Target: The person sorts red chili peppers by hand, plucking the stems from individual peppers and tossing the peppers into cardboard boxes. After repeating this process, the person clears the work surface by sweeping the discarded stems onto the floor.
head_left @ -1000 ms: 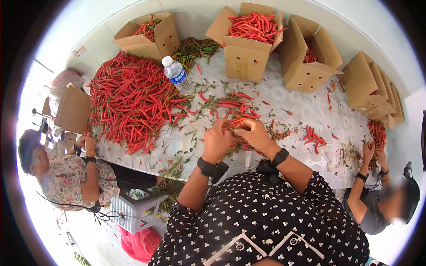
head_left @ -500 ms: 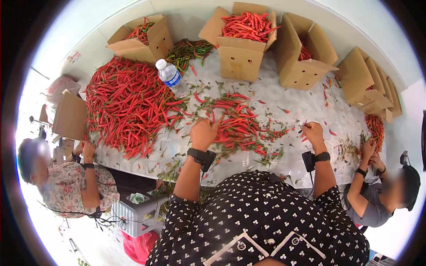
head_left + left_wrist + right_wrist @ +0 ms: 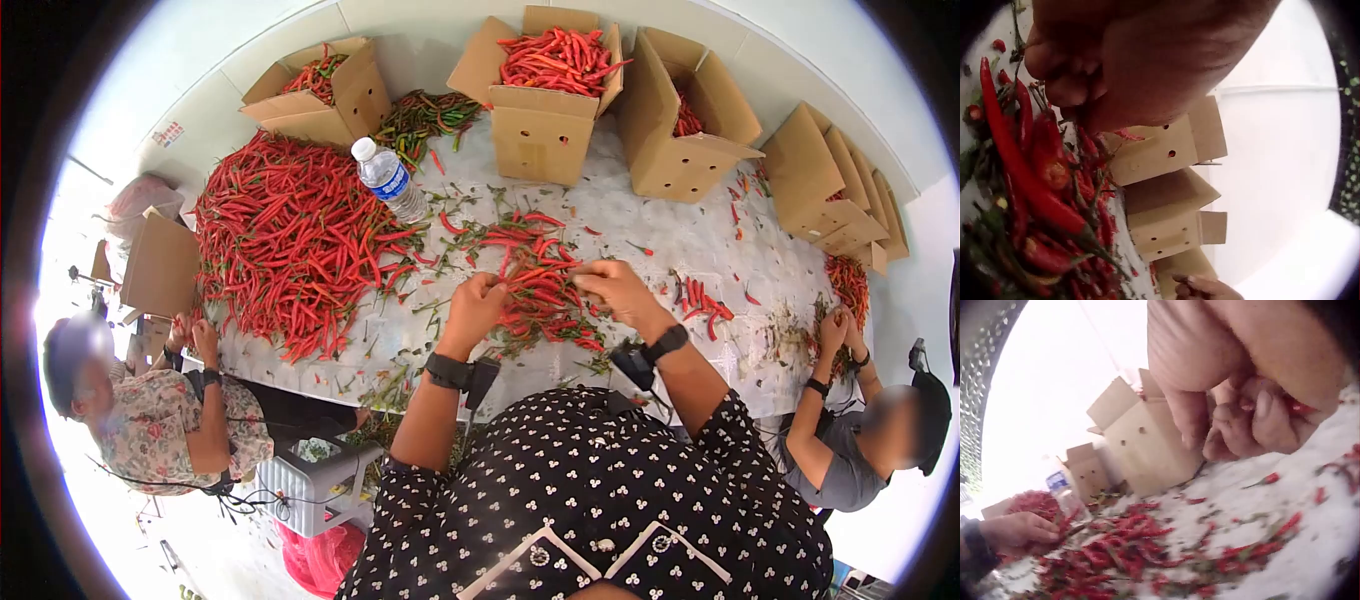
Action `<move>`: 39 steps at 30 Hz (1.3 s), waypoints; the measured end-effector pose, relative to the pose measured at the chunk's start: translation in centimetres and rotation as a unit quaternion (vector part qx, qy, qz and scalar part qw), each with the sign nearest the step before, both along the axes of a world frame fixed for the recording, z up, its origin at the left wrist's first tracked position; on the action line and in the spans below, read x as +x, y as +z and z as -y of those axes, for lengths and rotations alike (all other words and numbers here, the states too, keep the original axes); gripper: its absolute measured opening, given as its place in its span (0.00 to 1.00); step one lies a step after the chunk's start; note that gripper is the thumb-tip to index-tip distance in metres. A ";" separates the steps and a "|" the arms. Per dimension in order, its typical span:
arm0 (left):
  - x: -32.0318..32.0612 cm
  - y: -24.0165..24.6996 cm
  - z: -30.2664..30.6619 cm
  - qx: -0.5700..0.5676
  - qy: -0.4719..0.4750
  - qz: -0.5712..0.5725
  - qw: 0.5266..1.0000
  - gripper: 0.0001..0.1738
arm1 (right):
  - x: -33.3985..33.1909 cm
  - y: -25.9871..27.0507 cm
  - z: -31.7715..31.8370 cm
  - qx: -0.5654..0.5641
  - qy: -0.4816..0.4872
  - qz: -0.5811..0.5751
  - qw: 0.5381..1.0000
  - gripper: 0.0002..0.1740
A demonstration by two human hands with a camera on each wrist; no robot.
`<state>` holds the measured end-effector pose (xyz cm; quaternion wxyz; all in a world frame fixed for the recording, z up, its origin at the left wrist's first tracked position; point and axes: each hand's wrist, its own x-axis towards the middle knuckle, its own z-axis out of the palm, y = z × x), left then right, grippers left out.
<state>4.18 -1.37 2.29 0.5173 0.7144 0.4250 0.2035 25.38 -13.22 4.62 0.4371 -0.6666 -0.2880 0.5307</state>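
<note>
Over the near edge of a loose heap of red chili peppers (image 3: 540, 290), my left hand (image 3: 475, 310) pinches a red chili (image 3: 1070, 519), which sticks up past the fingertips. My right hand (image 3: 622, 290) hovers at the heap's right side, thumb and index finger close together. Its other fingers curl round a red chili (image 3: 1300, 408), mostly hidden in the palm. Right of this hand lies a small group of red chilies (image 3: 706, 305), with a dark chili (image 3: 678, 287) at its left end.
A large mound of stemmed red chilies (image 3: 290, 240) and a water bottle (image 3: 390, 180) stand left. Cardboard boxes (image 3: 540, 135) line the back, some holding chilies. Stem scraps litter the table (image 3: 600, 210). One person (image 3: 160, 410) works at left, another (image 3: 850, 430) at right.
My right hand went right to the small group, where a dark chili now lies, then came back left to the heap. My left hand drew back left, then shifted slightly right, holding a chili.
</note>
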 end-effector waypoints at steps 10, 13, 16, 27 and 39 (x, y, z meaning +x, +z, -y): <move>0.1 -0.1 2.2 -0.131 -0.068 0.082 0.986 0.07 | -4.6 -0.5 -3.1 0.098 0.050 0.045 0.993 0.12; 0.8 -0.5 2.5 -0.130 -0.061 0.055 0.988 0.08 | -4.7 -0.2 -2.7 0.135 0.073 0.198 0.968 0.11; 1.6 -0.5 2.7 -0.003 -0.057 -0.011 0.998 0.11 | -5.6 0.8 -2.0 0.238 0.069 0.302 0.921 0.11; 0.4 -0.5 1.5 -0.067 -0.034 -0.003 0.997 0.11 | 4.4 1.9 5.0 0.011 0.061 0.575 0.816 0.11; 1.9 2.7 4.2 0.102 -0.203 0.074 0.971 0.07 | -3.1 0.6 0.4 0.031 -0.009 -0.113 0.993 0.10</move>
